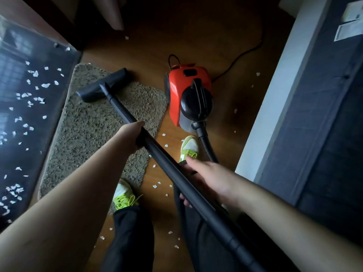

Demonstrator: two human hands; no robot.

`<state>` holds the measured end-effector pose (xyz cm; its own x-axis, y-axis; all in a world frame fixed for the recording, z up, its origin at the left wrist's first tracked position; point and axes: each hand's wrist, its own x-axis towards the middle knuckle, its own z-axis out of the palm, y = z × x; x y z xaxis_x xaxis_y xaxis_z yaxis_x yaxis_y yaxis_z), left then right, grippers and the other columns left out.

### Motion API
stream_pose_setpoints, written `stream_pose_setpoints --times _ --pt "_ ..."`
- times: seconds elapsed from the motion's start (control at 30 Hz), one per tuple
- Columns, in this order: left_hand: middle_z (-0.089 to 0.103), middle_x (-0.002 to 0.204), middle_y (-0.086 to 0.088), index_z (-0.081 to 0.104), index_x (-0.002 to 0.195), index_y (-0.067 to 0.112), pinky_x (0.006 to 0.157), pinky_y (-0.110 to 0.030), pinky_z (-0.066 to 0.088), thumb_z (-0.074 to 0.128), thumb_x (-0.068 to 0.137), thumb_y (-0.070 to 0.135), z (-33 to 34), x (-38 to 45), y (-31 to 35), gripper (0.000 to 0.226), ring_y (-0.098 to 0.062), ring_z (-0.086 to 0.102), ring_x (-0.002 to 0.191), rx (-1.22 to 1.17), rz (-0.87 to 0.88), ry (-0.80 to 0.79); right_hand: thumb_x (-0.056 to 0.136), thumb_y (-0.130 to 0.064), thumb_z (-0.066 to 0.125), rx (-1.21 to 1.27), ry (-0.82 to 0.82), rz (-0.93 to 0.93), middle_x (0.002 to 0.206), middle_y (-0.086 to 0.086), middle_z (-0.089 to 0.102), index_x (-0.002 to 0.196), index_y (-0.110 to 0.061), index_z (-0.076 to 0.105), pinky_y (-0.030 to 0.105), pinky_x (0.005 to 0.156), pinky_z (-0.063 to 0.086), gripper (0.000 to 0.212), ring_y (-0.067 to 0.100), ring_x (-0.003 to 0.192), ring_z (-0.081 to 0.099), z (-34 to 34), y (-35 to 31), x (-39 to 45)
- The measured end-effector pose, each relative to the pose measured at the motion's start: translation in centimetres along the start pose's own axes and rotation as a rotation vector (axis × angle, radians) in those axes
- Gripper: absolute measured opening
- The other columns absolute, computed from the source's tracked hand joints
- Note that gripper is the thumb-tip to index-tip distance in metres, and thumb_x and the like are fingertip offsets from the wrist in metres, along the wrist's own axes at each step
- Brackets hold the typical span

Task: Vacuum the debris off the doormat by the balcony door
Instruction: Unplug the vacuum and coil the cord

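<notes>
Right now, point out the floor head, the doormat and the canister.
floor head (102,86), head view, top of the black nozzle
doormat (86,134), head view, bare pile mid-mat
canister (180,83), head view, red shell

One camera only, worn on my head, looking steeply down and forward over my own arms. My left hand (130,135) and right hand (206,182) sit near the lens at the middle of the view. The doormat (94,134) spreads toward ten o'clock, the vacuum cleaner (186,95) lies farther off at twelve, and my shoes (123,195) are almost straight below. The wide lens bends the edges.
</notes>
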<state>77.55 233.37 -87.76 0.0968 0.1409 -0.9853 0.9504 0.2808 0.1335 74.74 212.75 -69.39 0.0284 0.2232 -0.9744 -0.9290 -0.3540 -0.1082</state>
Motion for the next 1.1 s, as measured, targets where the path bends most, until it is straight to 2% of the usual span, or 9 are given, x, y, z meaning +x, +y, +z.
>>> stream_pose_setpoints --times 0.07,0.2,0.27,0.4,0.53,0.7,0.83,1.0,1.1 --pt "0.068 0.108 -0.014 0.054 0.119 0.004 0.066 -0.034 0.061 0.063 0.093 0.023 -0.3 -0.9 -0.5 0.033 -0.024 0.073 0.085 -0.022 0.045 0.008 0.097 -0.051 0.043 0.083 -0.092 0.029 0.081 0.019 0.066 0.106 -0.001 0.063 0.032 0.057 0.056 0.055 0.027 0.061 0.063 1.1 0.5 -2.7" --pt "0.062 0.119 -0.014 0.046 0.126 0.013 0.059 -0.036 0.060 0.049 0.099 0.025 -0.2 -5.1 -1.9 0.030 -0.028 0.070 0.093 0.010 0.157 0.001 0.099 -0.026 0.050 0.027 -0.029 -0.049 0.082 0.014 0.058 0.105 0.000 0.053 0.027 0.046 0.052 0.027 0.017 0.048 0.057 2.9 1.2 -5.5" --pt "0.059 0.124 -0.013 0.046 0.133 0.022 0.061 -0.037 0.059 0.041 0.102 0.025 -0.3 -8.2 -3.3 0.032 -0.026 0.065 0.097 0.150 0.282 -0.038 0.097 -0.015 0.053 -0.046 -0.005 -0.065 0.084 0.013 0.056 0.117 0.008 0.049 0.026 0.047 0.053 0.032 0.017 0.052 0.056 3.8 1.3 -6.7" --pt "0.062 0.123 -0.013 0.048 0.140 0.031 0.086 -0.047 0.058 0.035 0.103 0.018 -1.6 -14.9 -6.3 0.042 -0.029 0.066 0.095 0.503 0.504 -0.062 0.094 -0.007 0.055 -0.106 -0.013 -0.047 0.078 0.010 0.055 0.128 0.005 0.042 0.026 0.046 0.054 0.038 0.015 0.053 0.056 5.5 1.8 -10.9" --pt "0.042 0.140 -0.014 0.033 0.152 0.034 0.092 -0.027 0.044 0.046 0.095 0.003 -3.8 -22.0 -7.4 0.065 -0.030 0.055 0.116 1.085 0.725 -0.080 0.094 -0.009 0.056 -0.201 -0.034 -0.039 0.080 0.010 0.056 0.129 0.000 0.041 0.028 0.050 0.055 0.039 0.014 0.056 0.059 6.2 2.3 -17.2" --pt "0.029 0.152 -0.007 0.032 0.151 0.035 0.102 -0.040 0.048 0.066 0.087 0.012 -4.6 -29.3 -6.9 0.076 -0.027 0.050 0.129 1.360 0.907 -0.221 0.093 -0.010 0.059 -0.347 0.030 -0.101 0.089 0.014 0.059 0.133 -0.001 0.038 0.027 0.053 0.056 0.046 0.015 0.063 0.063 6.1 3.2 -24.0" --pt "0.033 0.151 -0.002 0.034 0.151 0.034 0.102 -0.039 0.048 0.072 0.086 0.020 -2.8 -33.3 -6.1 0.076 -0.023 0.051 0.127 1.537 0.998 -0.275 0.086 -0.013 0.068 -0.600 0.199 -0.192 0.084 0.010 0.069 0.126 -0.006 0.048 0.024 0.053 0.056 0.045 0.014 0.061 0.065 6.2 3.5 -27.5" --pt "0.049 0.133 -0.001 0.050 0.136 0.029 0.086 -0.042 0.054 0.070 0.087 0.026 -0.9 -36.6 -5.3 0.053 -0.027 0.062 0.108 1.574 1.101 -0.176 0.072 -0.025 0.078 -1.019 0.484 -0.338 0.117 0.004 0.061 0.127 -0.015 0.053 0.037 0.084 0.053 0.062 0.024 0.102 0.061 6.6 4.1 -31.3" --pt "0.056 0.121 -0.005 0.052 0.128 0.025 0.078 -0.042 0.053 0.060 0.093 0.027 -0.4 -38.0 -4.6 0.035 -0.032 0.063 0.103 1.547 1.144 -0.092 0.073 -0.018 0.075 -1.087 0.641 -0.381 0.118 0.003 0.059 0.129 -0.022 0.049 0.032 0.076 0.048 0.062 0.023 0.103 0.059 6.2 5.2 -33.2"
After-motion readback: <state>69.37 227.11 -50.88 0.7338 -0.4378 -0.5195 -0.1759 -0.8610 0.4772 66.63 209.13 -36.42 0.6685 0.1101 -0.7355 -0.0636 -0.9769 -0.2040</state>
